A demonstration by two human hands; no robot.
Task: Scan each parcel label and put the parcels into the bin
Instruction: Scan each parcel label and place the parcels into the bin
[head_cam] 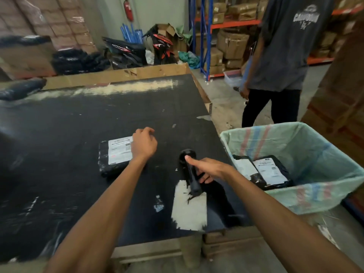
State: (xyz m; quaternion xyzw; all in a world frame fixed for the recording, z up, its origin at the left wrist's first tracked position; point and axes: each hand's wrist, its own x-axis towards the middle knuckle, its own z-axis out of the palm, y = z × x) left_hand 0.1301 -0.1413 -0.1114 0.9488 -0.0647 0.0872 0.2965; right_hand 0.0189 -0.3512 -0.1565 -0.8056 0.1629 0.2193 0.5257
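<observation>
A black plastic-wrapped parcel [110, 164] with a white label [119, 149] lies on the black table [78, 119]. My left hand [143, 143] rests at the parcel's right edge with its fingers curled; whether it grips the wrap is unclear. My right hand [210, 169] holds a black handheld scanner [190, 170] by its handle, head pointing away, just right of the parcel. The bin [315, 194], lined with a pale green striped sack, stands right of the table with two labelled black parcels [266, 172] inside.
A person in a grey shirt [279, 56] stands beyond the bin. Another black parcel [21, 88] lies at the table's far left. A white patch [190, 207] marks the table near the scanner. Shelving with cartons [226, 40] is behind.
</observation>
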